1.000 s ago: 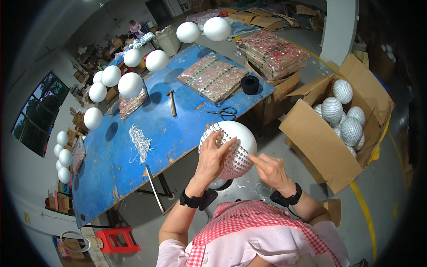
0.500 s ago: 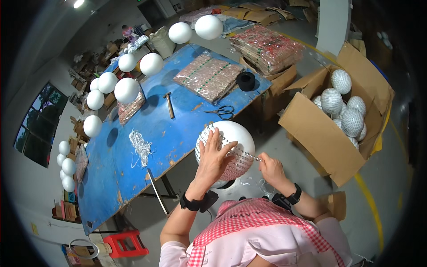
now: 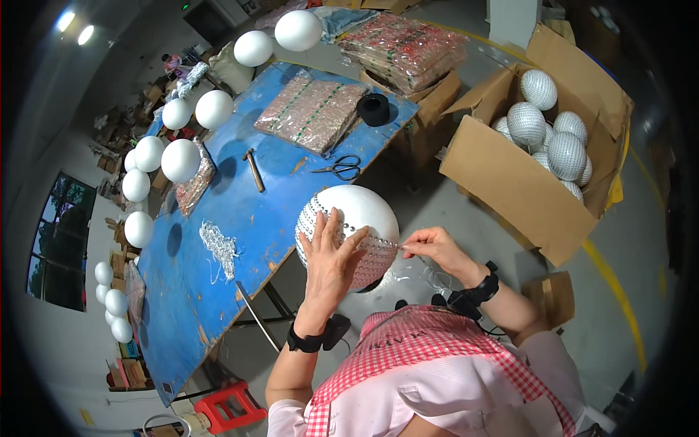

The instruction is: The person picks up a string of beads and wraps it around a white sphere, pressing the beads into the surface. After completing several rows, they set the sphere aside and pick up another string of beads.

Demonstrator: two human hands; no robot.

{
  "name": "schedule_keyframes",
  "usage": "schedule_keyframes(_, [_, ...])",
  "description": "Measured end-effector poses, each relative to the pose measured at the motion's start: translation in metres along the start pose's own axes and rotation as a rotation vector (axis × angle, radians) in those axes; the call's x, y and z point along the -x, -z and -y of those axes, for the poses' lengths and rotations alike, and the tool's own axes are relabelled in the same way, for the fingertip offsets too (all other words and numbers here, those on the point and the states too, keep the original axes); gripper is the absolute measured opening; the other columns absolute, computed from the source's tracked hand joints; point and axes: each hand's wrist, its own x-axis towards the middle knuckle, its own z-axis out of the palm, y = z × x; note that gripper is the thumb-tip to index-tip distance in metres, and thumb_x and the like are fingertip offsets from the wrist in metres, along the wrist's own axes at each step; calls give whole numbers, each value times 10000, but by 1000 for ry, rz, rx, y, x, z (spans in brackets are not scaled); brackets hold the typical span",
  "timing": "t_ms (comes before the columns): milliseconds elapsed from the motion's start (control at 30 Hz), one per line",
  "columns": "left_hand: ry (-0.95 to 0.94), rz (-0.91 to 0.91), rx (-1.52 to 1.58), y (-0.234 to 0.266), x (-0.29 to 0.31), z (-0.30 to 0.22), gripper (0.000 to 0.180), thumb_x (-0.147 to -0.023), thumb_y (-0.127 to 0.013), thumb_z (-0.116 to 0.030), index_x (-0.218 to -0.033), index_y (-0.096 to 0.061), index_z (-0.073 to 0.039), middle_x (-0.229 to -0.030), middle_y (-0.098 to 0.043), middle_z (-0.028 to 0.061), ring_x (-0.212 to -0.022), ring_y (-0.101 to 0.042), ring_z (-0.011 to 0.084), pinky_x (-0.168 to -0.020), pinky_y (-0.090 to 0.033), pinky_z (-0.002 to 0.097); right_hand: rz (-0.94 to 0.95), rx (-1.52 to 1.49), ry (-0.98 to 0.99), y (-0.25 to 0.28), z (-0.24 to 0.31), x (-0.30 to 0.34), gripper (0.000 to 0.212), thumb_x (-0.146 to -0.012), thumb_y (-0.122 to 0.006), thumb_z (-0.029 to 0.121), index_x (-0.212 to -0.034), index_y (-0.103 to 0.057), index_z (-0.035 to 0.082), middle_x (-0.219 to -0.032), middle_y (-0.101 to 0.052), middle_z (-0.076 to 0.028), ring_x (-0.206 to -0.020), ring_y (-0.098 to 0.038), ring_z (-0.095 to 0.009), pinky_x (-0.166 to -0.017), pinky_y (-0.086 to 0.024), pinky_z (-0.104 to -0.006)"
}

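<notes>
A large white ball [image 3: 362, 207] stands in front of me at the table's near edge, with rows of silver beads wrapped around its lower and left parts. My left hand [image 3: 329, 260] lies against its near side, fingers spread over the beaded rows. To the right of the ball, my right hand [image 3: 439, 250] pinches the end of a silver bead string [image 3: 384, 241] that runs along the ball's surface. The ball's underside is mostly hidden by my hand and apron.
The blue table [image 3: 240, 269] carries scissors [image 3: 339, 168], a hammer [image 3: 254, 170], a black tape roll [image 3: 373, 109], a silver bead bundle [image 3: 219, 247], and a wrapped flat pack [image 3: 310, 111]. White balls [image 3: 180, 161] line its far left. At right, a cardboard box [image 3: 510, 197] holds several beaded balls [image 3: 566, 155].
My right hand has drawn nearer the ball and turned, still pinching the string. The left hand stays on the ball. The whole view has shifted a little.
</notes>
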Motion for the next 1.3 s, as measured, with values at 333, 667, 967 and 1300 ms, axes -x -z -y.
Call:
schedule_keyframes(333, [52, 6, 10, -2, 1, -1, 514, -806, -719, -113, -1284, -578, -239, -1512, -330, 150, -1425, -238, 384, -1100, -148, 654, 13, 78, -6, 7, 2, -2, 131, -844, -687, 71, -932, -691, -25, -818, -686, -45, -746, -630, -92, -694, -505, -226])
schedule_keyframes(667, [-40, -13, -109, -4, 1, -1, 432, -835, -690, -140, -1245, -599, -240, -1487, -346, 186, -1408, -261, 402, -1053, -167, 711, 35, 165, 2, 18, 3, -6, 104, -838, -688, 44, -926, -686, -12, -845, -681, -42, -769, -627, -83, -709, -503, -220])
schedule_keyframes(967, [35, 24, 22, -6, -3, 5, 473, -824, -709, -109, -1265, -544, -139, -1535, -280, 181, -1436, -204, 393, -1129, -91, 616, 59, -18, -48, 32, -3, -7, 103, -829, -706, 96, -867, -680, 4, -789, -666, -40, -730, -614, -94, -694, -487, -228])
schedule_keyframes(1300, [46, -226, 103, 0, -5, 15, 461, -792, -760, -192, -1203, -578, -91, -1272, -491, 214, -1210, -464, 394, -1005, -356, 505, 55, 14, -56, 28, -7, -14, 106, -835, -708, 99, -862, -679, 0, -783, -668, -48, -726, -615, -99, -691, -490, -226])
